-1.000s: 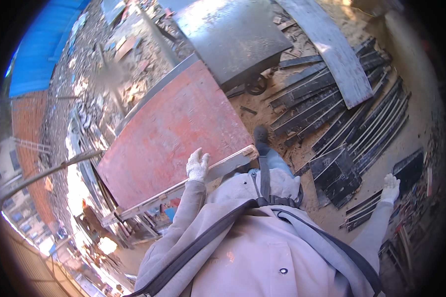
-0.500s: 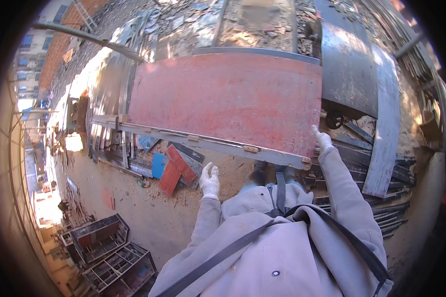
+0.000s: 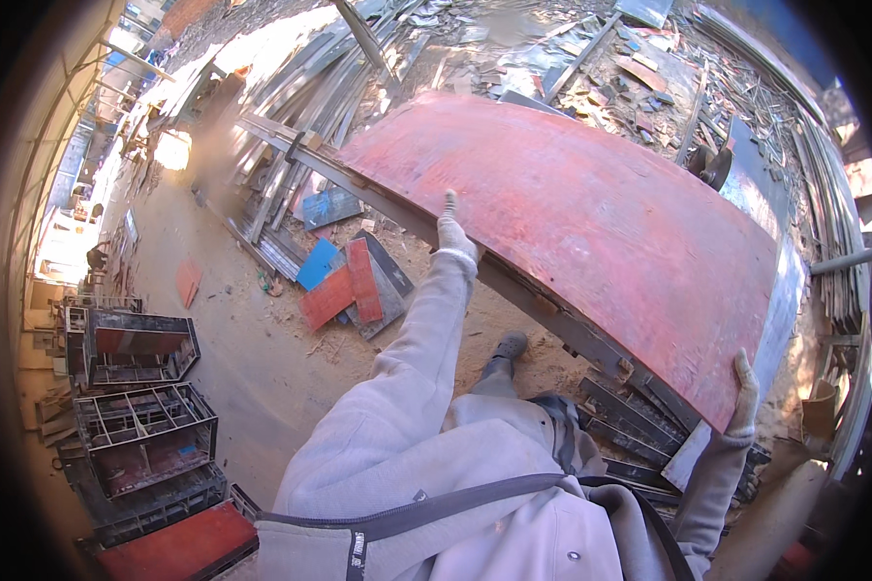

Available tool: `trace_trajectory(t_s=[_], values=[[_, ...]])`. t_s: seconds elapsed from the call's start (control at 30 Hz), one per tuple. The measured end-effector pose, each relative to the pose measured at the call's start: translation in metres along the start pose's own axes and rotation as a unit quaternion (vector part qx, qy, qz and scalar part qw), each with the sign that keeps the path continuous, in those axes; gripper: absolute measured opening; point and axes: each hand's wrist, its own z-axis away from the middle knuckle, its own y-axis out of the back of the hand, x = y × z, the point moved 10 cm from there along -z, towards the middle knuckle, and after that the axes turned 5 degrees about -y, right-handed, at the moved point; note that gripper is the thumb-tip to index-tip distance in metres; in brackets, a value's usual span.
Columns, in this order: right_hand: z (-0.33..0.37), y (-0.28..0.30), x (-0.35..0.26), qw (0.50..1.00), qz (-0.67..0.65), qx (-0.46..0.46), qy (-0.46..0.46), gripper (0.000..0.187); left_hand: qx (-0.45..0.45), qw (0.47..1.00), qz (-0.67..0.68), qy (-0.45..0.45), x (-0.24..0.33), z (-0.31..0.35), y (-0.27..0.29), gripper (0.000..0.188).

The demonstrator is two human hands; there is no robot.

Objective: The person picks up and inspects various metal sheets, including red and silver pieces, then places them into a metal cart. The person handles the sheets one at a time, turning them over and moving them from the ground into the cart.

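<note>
A large red plywood panel (image 3: 572,223), scuffed on its face, spans the middle, tilted across the view. My left hand (image 3: 455,232), in a pale glove, grips its near long edge with the thumb on top and the fingers hidden underneath. At the panel's near right corner my right hand (image 3: 744,399), gloved too, holds the short edge. A dark wooden beam (image 3: 533,295) runs below the near edge, and a clamp-like fitting (image 3: 295,145) sits toward its far left end.
Red, blue and grey board offcuts (image 3: 363,281) lie on the sandy ground left of my boot (image 3: 513,344). Framed metal panels (image 3: 145,426) stand at lower left. Loose strips (image 3: 639,416) lie beneath the right corner. Beyond the panel, scrap (image 3: 639,73) and a caster wheel (image 3: 715,167) show.
Both hands, apart from or barely beside the panel before, now hold its edges. My view has turned, and the panel lies at a slant, shifted right, its near right corner closer to me.
</note>
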Motion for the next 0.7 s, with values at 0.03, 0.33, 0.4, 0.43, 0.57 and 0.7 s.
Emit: trace_trajectory(t_s=[0.03, 0.33, 0.4, 0.43, 0.57, 0.7], values=[[0.023, 0.025, 0.002, 1.000, -0.001, 0.017, -0.002, 0.049, 0.021, 0.997, -0.077, 0.016, -0.022, 0.018, 0.001, 0.083], [0.261, 0.277, 0.118, 0.977, -0.153, 0.146, 0.012, 0.055, -0.119, 0.971, -0.167, 0.124, -0.198, 0.282, -0.082, 0.023], [0.324, 0.333, 0.165, 0.963, -0.201, 0.176, 0.019, 0.056, -0.152, 0.960, -0.194, 0.135, -0.245, 0.330, -0.085, 0.023], [0.354, 0.358, 0.190, 0.956, -0.222, 0.192, 0.020, 0.057, -0.169, 0.952, -0.209, 0.146, -0.268, 0.360, -0.086, 0.023], [0.476, 0.442, 0.295, 0.923, -0.308, 0.232, 0.020, 0.060, -0.223, 0.922, -0.242, 0.204, -0.343, 0.483, -0.085, 0.026], [0.575, 0.481, 0.371, 0.892, -0.356, 0.277, 0.025, 0.063, -0.265, 0.882, -0.297, 0.254, -0.408, 0.572, -0.078, 0.022]])
